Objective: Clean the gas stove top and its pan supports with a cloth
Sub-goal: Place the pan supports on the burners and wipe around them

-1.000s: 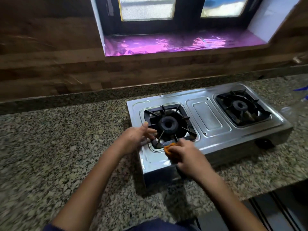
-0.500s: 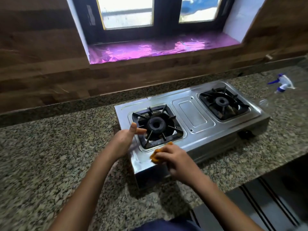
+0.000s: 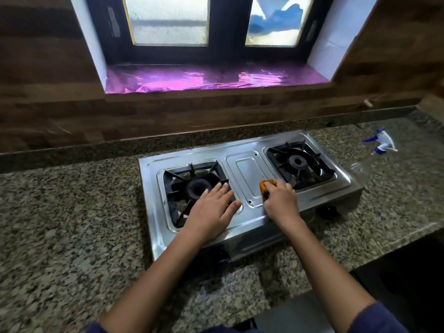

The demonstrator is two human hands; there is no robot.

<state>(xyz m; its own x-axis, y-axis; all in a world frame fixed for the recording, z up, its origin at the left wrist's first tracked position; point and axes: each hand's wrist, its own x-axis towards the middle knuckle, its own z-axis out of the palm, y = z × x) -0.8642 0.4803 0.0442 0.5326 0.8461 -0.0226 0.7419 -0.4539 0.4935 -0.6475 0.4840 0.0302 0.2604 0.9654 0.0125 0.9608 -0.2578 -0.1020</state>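
One two-burner gas stove [image 3: 158,236] of bright steel sits on a speckled granite counter [image 3: 72,224], with its long side running along the wall. It carries two black pan supports, one over each burner: the left pan support [image 3: 175,188] and the right pan support [image 3: 300,162]. Each has a single round burner head at its centre, the left burner [image 3: 198,188] and the right burner [image 3: 298,161]. Between them lies one raised rectangular steel panel [image 3: 247,174].

There is one cloth [image 3: 265,185], orange and bunched small. It rests on the steel at the right edge of that panel, just beside the right burner's well.

Both hands are on the stove. The left hand [image 3: 211,210] lies palm down with its fingers straight and close together. It rests on the front right part of the left pan support, and the thumb reaches toward the steel beside it. It holds nothing. The right hand [image 3: 280,199] has its fingers curled over the cloth, gripping it against the stove top; only the cloth's far end shows past the knuckles.

One spray bottle [image 3: 382,143] with a blue and white head lies on the counter to the right of the stove, apart from it. One dark knob [image 3: 329,210] shows on the stove's front below the right burner. Behind, a window has two frosted panes above one sill lined with shiny purple foil [image 3: 192,78].
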